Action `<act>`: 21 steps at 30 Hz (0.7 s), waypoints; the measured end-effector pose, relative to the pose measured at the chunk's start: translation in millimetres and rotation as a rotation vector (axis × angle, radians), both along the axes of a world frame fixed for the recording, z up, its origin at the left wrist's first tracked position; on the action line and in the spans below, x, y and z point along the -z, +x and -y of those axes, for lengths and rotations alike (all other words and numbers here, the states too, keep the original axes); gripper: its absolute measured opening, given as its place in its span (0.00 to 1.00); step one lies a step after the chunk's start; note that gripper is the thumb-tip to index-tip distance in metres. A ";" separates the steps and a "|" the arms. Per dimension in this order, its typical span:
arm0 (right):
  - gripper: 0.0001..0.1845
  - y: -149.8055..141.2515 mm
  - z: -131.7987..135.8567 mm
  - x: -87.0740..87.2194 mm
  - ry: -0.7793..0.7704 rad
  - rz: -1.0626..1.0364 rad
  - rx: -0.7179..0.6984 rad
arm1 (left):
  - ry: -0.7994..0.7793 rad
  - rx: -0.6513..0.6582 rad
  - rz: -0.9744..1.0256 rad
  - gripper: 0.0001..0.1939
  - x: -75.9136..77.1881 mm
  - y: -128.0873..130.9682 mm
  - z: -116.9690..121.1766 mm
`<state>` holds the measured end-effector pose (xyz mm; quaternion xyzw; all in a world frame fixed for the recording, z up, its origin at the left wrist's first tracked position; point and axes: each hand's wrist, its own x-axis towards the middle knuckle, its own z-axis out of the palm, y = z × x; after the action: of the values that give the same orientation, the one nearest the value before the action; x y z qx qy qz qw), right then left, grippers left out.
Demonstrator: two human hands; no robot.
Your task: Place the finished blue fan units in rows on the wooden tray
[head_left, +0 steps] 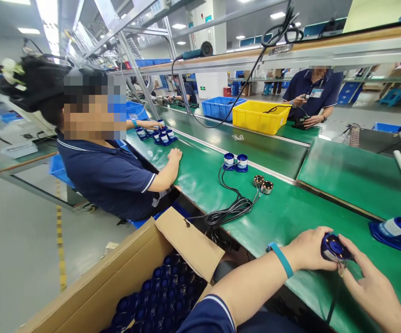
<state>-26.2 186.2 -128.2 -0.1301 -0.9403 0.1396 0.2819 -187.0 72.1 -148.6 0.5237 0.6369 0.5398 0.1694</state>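
Note:
My left hand (312, 249) grips a round blue motor housing (332, 247) from its left side, just above the green bench. Inside the housing's open top a ring of copper coils shows. From the other side, my right hand (368, 280) closes its fingertips on the housing, near thin lead wires at its lower edge. A dark cable hangs down below it. Farther along the bench stand two blue motor housings (242, 162) with white labels. Beside them lie two bare copper-wound stators (266, 187), wired to a heap of black cable (233, 210).
A cardboard box (124, 259) full of blue housings stands at lower left. More blue housings (399, 229) sit at the right edge. A co-worker (106, 185) reaches over the bench at left; another person (313, 95) works behind a yellow bin (261, 117). A rail divides the bench.

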 end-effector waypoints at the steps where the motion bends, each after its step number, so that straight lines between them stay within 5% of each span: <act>1: 0.31 -3.1 -0.5 2.2 0.012 -0.021 -0.036 | -0.005 -0.008 -0.002 0.59 -0.4 -1.5 1.6; 5: 0.30 -15.7 5.6 8.7 0.010 -0.047 -0.089 | -0.060 -0.086 -0.075 0.62 -8.0 9.1 34.6; 7: 0.33 -20.4 17.8 9.2 -0.037 -0.036 -0.045 | -0.081 -0.200 -0.092 0.48 -13.4 31.7 69.7; 9: 0.31 -25.6 33.1 7.5 -0.108 -0.030 -0.001 | -0.134 -0.314 -0.003 0.22 -16.1 59.0 111.8; 11: 0.28 -32.6 45.4 4.7 -0.160 -0.044 -0.003 | -0.258 -0.172 0.065 0.10 -12.1 80.2 150.7; 13: 0.27 -39.4 52.4 2.4 -0.180 -0.062 -0.017 | -0.384 -0.052 0.125 0.12 -0.3 92.0 175.5; 17: 0.25 -43.2 58.9 0.0 -0.172 -0.064 -0.014 | -0.478 0.146 0.214 0.29 28.2 101.1 175.2; 21: 0.25 -40.1 61.6 -8.5 -0.156 0.004 -0.003 | -0.448 0.285 0.253 0.17 27.9 99.8 159.5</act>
<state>-66.3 124.6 -119.7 -0.1503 -0.9274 0.2125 0.2687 -87.3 -87.4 -176.5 0.4860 0.6341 0.4176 0.4329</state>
